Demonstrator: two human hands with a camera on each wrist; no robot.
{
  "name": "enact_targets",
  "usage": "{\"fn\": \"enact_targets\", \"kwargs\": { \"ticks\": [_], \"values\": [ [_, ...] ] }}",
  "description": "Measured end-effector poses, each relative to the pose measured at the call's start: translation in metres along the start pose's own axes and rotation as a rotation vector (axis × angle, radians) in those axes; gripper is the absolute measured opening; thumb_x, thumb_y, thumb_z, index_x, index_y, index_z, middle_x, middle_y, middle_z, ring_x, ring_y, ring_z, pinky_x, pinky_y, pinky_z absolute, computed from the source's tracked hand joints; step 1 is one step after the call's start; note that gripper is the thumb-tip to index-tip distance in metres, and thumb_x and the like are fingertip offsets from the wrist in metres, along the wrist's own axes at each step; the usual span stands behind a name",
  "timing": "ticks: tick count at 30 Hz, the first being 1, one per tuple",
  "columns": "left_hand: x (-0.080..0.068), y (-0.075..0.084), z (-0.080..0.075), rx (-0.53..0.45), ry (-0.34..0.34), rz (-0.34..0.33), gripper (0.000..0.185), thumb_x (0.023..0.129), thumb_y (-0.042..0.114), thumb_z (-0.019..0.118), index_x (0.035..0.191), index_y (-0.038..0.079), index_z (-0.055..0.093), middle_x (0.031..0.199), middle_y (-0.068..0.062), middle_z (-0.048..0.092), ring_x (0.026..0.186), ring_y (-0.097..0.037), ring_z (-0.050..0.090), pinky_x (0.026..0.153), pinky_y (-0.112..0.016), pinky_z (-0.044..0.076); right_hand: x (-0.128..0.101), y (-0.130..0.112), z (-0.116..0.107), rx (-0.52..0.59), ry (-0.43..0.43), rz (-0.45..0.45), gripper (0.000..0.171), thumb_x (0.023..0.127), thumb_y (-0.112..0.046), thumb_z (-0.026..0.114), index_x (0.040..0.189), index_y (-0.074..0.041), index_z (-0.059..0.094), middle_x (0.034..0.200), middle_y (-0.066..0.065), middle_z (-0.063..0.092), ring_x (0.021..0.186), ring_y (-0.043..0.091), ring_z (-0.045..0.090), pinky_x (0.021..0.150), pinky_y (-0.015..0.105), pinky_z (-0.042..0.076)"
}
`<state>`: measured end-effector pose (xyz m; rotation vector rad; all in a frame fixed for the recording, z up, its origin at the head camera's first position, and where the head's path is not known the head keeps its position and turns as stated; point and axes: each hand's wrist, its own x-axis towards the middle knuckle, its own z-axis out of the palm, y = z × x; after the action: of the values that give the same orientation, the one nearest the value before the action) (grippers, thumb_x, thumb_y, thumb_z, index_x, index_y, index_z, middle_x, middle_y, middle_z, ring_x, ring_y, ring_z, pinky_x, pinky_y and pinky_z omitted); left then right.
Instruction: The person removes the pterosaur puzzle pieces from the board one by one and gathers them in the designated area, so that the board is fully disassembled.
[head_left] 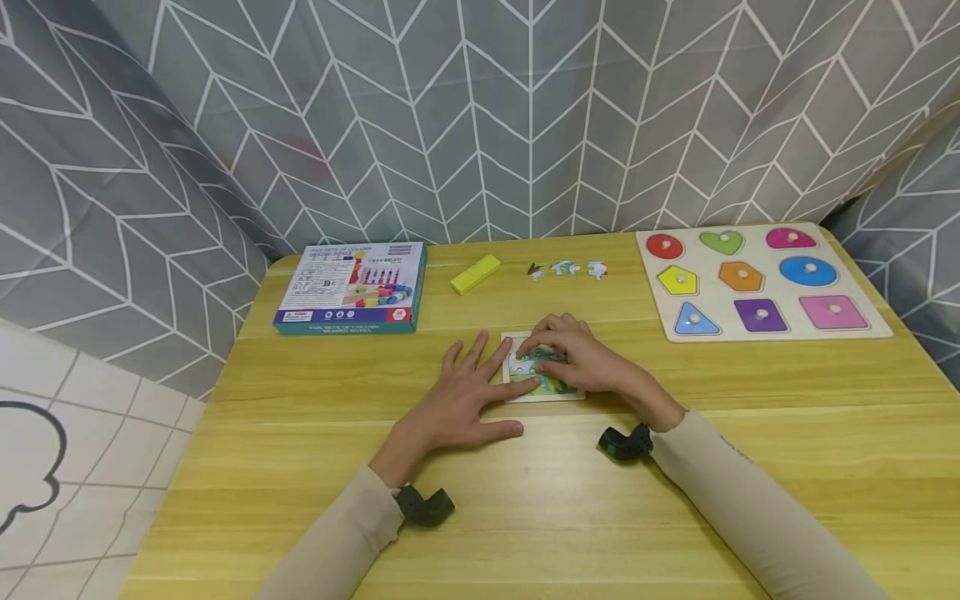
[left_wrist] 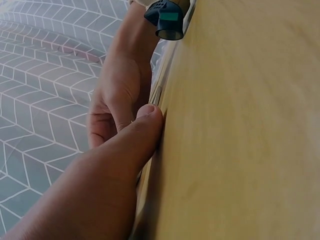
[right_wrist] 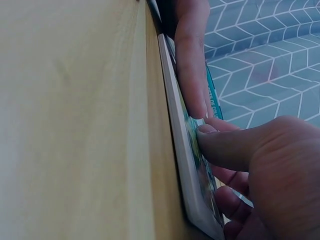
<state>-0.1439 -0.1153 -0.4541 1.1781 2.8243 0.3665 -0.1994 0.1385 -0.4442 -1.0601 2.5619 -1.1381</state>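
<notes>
A small jigsaw puzzle in a white-edged tray (head_left: 545,398) lies flat on the table in the head view, its green and blue picture partly covered by fingers. My left hand (head_left: 463,407) is spread palm-down at its left side, with fingertips over the tray's left edge and one finger reaching onto the picture. From the right, my right hand (head_left: 573,357) bends over the tray. Its thumb and forefinger pinch a pale puzzle piece (head_left: 521,365) at the picture's left part. In the right wrist view the right thumb (right_wrist: 225,145) lies low against the puzzle surface, close to a left fingertip (right_wrist: 197,107).
Three loose puzzle pieces (head_left: 566,268) lie behind the tray, beside a yellow block (head_left: 476,274). A boxed bead set (head_left: 350,287) sits at the back left. At the back right is a wooden shape board (head_left: 765,282) with colourful knobbed shapes. A patterned curtain (head_left: 480,125) hangs behind the table.
</notes>
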Motion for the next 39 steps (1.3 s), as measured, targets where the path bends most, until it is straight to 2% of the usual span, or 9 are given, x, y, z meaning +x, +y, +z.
{"fn": "enact_targets", "kwargs": {
  "ticks": [7,17,34,37,39],
  "values": [
    [0.001,-0.001,0.001,-0.004,-0.005,-0.003,0.063,0.095,0.072,0.047,0.154,0.052,0.034,0.173,-0.007,0.011,0.159,-0.043,0.000,0.121,-0.069,0.007,0.000,0.000,-0.001,-0.011,0.006,-0.031,0.027,0.093,-0.008,0.073,0.117,-0.019,0.074,0.118,0.001,0.070,0.106,0.020,0.049,0.088,0.042,0.029],
    [0.002,-0.001,0.001,-0.015,-0.007,-0.009,0.063,0.095,0.072,0.046,0.153,0.052,0.033,0.173,-0.006,0.010,0.159,-0.042,0.000,0.122,-0.068,0.005,0.000,0.002,0.000,0.034,0.037,-0.068,0.026,0.092,-0.009,0.074,0.117,-0.017,0.075,0.113,-0.001,0.074,0.097,0.020,0.048,0.084,0.040,0.028],
    [0.001,0.000,0.001,-0.020,-0.009,-0.016,0.063,0.095,0.072,0.047,0.153,0.052,0.035,0.173,-0.006,0.010,0.159,-0.043,0.000,0.121,-0.069,0.006,0.000,0.000,0.009,0.094,0.106,-0.042,0.021,0.092,-0.007,0.074,0.110,-0.017,0.077,0.099,-0.004,0.075,0.088,0.018,0.046,0.080,0.040,0.024],
    [0.000,0.000,0.001,-0.023,-0.009,-0.019,0.062,0.095,0.072,0.047,0.153,0.052,0.035,0.173,-0.006,0.010,0.159,-0.042,0.000,0.121,-0.068,0.006,0.001,0.001,0.009,0.144,0.110,-0.021,0.020,0.093,-0.008,0.073,0.111,-0.017,0.077,0.097,-0.001,0.071,0.089,0.017,0.048,0.082,0.039,0.024],
    [0.000,0.000,0.001,-0.025,-0.007,-0.019,0.062,0.095,0.072,0.047,0.153,0.052,0.035,0.173,-0.006,0.010,0.159,-0.042,0.000,0.122,-0.068,0.006,0.001,0.002,0.008,0.199,0.116,0.001,0.019,0.095,-0.009,0.071,0.112,-0.015,0.076,0.098,0.001,0.069,0.092,0.017,0.050,0.087,0.039,0.031]
  ]
}}
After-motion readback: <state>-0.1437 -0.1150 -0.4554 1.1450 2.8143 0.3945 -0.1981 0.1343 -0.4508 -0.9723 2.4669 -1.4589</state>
